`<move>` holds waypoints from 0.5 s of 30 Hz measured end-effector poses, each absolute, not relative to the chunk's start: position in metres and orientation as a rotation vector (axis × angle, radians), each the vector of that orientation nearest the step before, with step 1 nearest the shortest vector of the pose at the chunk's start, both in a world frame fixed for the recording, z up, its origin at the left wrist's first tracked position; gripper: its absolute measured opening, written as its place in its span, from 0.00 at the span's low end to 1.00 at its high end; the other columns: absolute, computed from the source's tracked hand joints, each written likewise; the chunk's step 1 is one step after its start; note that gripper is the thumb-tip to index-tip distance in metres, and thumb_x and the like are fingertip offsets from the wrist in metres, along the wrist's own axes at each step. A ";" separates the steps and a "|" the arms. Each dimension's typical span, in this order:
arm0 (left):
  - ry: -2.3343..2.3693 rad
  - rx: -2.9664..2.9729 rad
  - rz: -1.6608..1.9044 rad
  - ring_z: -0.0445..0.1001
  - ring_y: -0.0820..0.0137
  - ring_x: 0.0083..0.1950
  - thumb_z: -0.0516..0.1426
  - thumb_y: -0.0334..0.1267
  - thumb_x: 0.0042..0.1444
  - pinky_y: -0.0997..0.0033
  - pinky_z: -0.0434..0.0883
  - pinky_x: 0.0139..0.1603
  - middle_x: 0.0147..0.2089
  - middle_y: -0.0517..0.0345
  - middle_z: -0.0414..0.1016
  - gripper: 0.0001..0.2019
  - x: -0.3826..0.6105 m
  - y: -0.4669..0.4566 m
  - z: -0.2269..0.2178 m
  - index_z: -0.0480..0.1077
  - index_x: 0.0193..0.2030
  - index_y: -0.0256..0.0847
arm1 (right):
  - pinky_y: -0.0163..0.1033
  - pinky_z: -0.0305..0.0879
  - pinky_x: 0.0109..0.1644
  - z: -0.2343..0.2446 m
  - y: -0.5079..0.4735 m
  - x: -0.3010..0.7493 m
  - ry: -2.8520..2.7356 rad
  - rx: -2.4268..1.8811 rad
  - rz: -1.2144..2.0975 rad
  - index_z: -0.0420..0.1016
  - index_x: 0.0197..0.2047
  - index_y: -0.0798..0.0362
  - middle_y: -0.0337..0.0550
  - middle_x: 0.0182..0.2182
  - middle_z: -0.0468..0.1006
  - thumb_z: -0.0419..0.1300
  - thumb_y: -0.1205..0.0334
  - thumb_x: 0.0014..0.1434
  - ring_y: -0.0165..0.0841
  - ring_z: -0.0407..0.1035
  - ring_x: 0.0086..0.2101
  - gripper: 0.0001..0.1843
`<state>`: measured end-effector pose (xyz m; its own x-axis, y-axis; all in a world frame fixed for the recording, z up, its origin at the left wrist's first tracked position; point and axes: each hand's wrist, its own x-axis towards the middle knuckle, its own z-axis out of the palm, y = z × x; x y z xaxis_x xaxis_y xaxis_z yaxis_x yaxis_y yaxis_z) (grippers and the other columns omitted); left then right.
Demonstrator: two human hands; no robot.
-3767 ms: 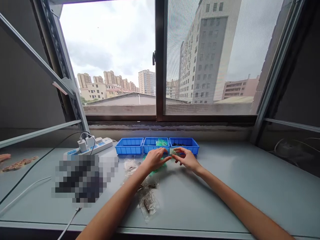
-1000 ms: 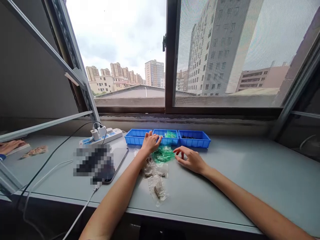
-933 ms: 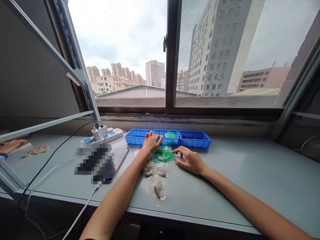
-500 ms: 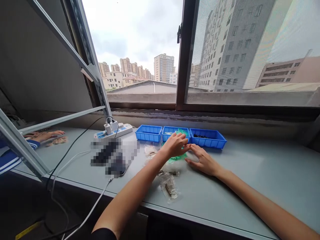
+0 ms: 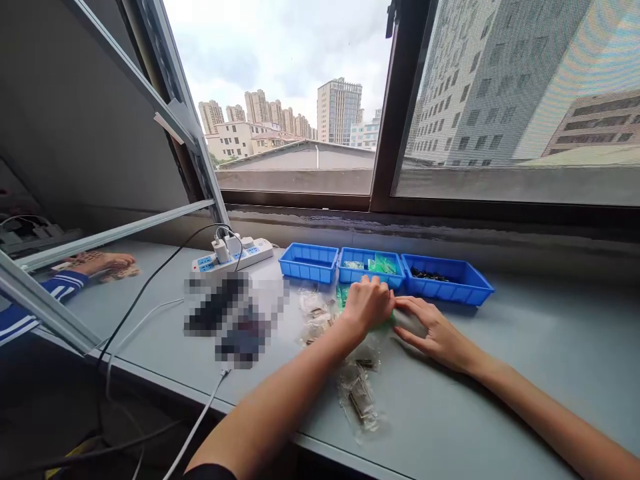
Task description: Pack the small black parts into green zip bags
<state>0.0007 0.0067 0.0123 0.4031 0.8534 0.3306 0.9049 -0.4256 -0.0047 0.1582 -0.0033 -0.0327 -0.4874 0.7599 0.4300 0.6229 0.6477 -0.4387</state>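
Observation:
My left hand [image 5: 369,303] reaches over the table in front of the middle bin, its fingers curled together. Green plastic packets [image 5: 343,295] lie beneath and beside it; whatever is between its fingertips is hidden. To its right, my right hand [image 5: 437,335] rests low at the tabletop with thumb and fingers apart, fingertips close to the left hand. Clear plastic bags of small metal parts [image 5: 359,400] lie below the left wrist, and more clear bags [image 5: 315,313] lie to its left. The blue middle bin [image 5: 370,275] holds a green packet [image 5: 383,265] and pale small items.
An open blue bin [image 5: 309,270] stands at left; another blue bin [image 5: 450,293] holds black small parts [image 5: 429,275]. A power strip [image 5: 233,257], cables and blurred objects [image 5: 245,333] sit left. Beyond the metal frame [image 5: 120,230] is another person's hand [image 5: 107,261].
The view has shifted, so the bins look nearer and farther right. My left hand has come lower, away from over the middle bin, its fingers more curled; the green packet in that bin now shows.

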 end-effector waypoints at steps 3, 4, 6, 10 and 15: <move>-1.500 -2.521 -0.428 0.72 0.61 0.42 0.47 0.36 0.60 0.69 0.70 0.30 0.37 0.46 0.72 0.13 0.003 0.007 0.009 0.72 0.37 0.34 | 0.50 0.63 0.51 -0.034 -0.004 0.160 -2.232 -1.122 0.367 0.67 0.49 0.50 0.50 0.45 0.75 0.52 0.49 0.55 0.43 0.68 0.46 0.21; -1.487 -2.532 -0.434 0.72 0.61 0.41 0.47 0.36 0.60 0.69 0.70 0.30 0.37 0.47 0.72 0.13 0.003 0.007 0.008 0.72 0.37 0.34 | 0.50 0.64 0.51 -0.034 -0.004 0.161 -2.215 -1.138 0.390 0.66 0.49 0.51 0.50 0.45 0.75 0.52 0.48 0.55 0.42 0.69 0.46 0.22; -1.494 -2.534 -0.457 0.72 0.62 0.40 0.48 0.37 0.60 0.70 0.69 0.28 0.35 0.49 0.72 0.13 0.004 0.006 0.008 0.72 0.37 0.35 | 0.49 0.65 0.50 -0.035 -0.004 0.162 -2.174 -1.156 0.421 0.66 0.48 0.51 0.50 0.44 0.75 0.51 0.46 0.55 0.42 0.69 0.45 0.23; -1.511 -2.552 -0.499 0.72 0.64 0.38 0.49 0.40 0.59 0.73 0.68 0.26 0.32 0.52 0.73 0.13 0.007 0.004 0.009 0.72 0.34 0.37 | 0.47 0.67 0.47 -0.035 -0.005 0.163 -2.077 -1.156 0.470 0.69 0.44 0.50 0.49 0.42 0.76 0.51 0.43 0.55 0.42 0.70 0.42 0.22; -1.456 -2.620 -0.707 0.73 0.66 0.34 0.50 0.40 0.57 0.73 0.68 0.26 0.30 0.53 0.75 0.12 0.010 0.001 0.006 0.71 0.32 0.38 | 0.43 0.70 0.41 -0.027 -0.007 0.162 -1.901 -1.185 0.661 0.70 0.39 0.50 0.47 0.36 0.77 0.53 0.41 0.53 0.39 0.72 0.35 0.21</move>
